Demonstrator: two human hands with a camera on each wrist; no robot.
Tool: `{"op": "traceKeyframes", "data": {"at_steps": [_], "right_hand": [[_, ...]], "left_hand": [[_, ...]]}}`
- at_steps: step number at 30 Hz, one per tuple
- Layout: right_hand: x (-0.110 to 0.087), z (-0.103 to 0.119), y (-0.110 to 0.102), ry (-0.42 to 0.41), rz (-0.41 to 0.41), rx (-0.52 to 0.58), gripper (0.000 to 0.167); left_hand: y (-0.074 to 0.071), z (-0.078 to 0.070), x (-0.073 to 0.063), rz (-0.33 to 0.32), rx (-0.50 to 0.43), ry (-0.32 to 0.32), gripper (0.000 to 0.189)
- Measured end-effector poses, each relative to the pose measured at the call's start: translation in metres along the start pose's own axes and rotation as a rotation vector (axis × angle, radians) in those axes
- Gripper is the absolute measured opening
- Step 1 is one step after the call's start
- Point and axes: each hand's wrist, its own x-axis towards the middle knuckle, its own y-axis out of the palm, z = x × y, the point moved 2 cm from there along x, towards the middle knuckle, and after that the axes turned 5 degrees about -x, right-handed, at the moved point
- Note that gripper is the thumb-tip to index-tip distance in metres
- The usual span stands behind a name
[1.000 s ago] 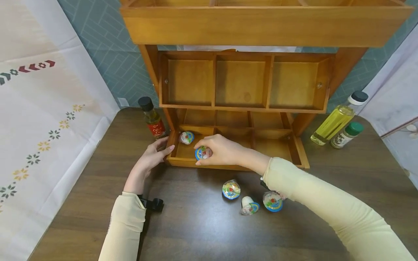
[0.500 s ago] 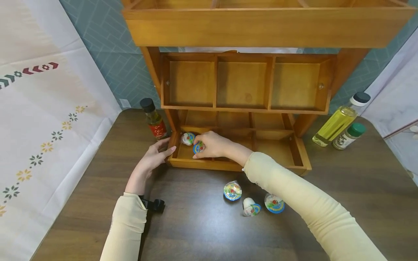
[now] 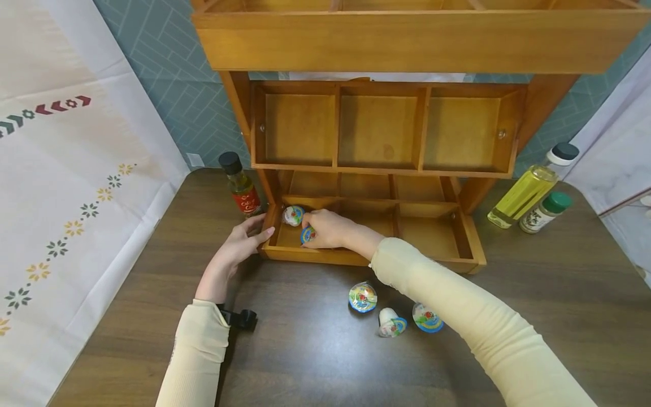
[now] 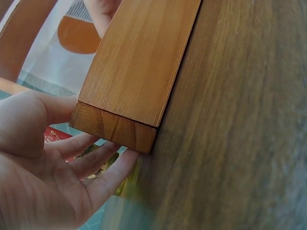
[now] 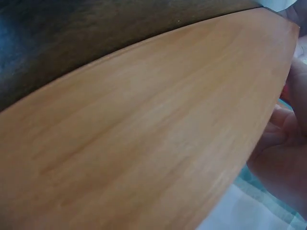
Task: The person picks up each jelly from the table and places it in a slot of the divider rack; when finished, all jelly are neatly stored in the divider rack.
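In the head view, my right hand (image 3: 333,229) pinches a small jelly cup (image 3: 307,234) with a printed lid, low inside the left front compartment of the wooden shelf (image 3: 310,255). Another jelly cup (image 3: 293,215) lies at the back left of that compartment. My left hand (image 3: 239,243) grips the shelf's front left corner, thumb over the wall and fingers along the outer side. The left wrist view shows those fingers (image 4: 110,177) against the corner. From the right wrist, the shelf's front board (image 5: 144,115) hides most of the compartment.
Three more jelly cups, one (image 3: 363,297) upside or lid up I cannot tell, one on its side (image 3: 391,323) and one (image 3: 427,317) by the right sleeve, lie on the table (image 3: 305,362). An olive oil bottle (image 3: 243,189) stands left; an oil bottle (image 3: 526,192) and green-capped jar (image 3: 545,212) stand right.
My right hand has moved slightly left and down into the compartment with the jelly cup, near the first cup. The left hand stays on the shelf corner.
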Motion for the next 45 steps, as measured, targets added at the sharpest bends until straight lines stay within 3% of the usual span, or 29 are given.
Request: {"op": "traceKeyframes", "data": {"at_steps": [8, 14, 24, 28, 37, 45], "right_hand": [[-0.013, -0.001, -0.001, -0.027, 0.005, -0.036, 0.053], [-0.038, -0.007, -0.007, -0.053, 0.006, -0.005, 0.052], [-0.095, -0.015, -0.009, -0.242, -0.136, 0.112, 0.046], [-0.113, -0.013, -0.003, -0.283, -0.148, 0.139, 0.046], [-0.152, -0.021, 0.016, -0.283, -0.064, 0.153, 0.051], [-0.161, -0.035, 0.031, -0.254, -0.053, 0.153, 0.057]], "left_hand": [[-0.001, 0.003, 0.004, 0.016, 0.007, -0.005, 0.066], [0.002, 0.001, 0.005, 0.022, 0.022, -0.004, 0.064], [-0.002, 0.007, 0.001, 0.013, -0.001, -0.008, 0.066], [-0.003, 0.005, -0.002, 0.014, -0.014, -0.005, 0.065], [0.000, 0.002, -0.002, 0.023, -0.019, -0.003, 0.065], [0.000, 0.002, 0.001, 0.021, -0.012, 0.000, 0.065]]}}
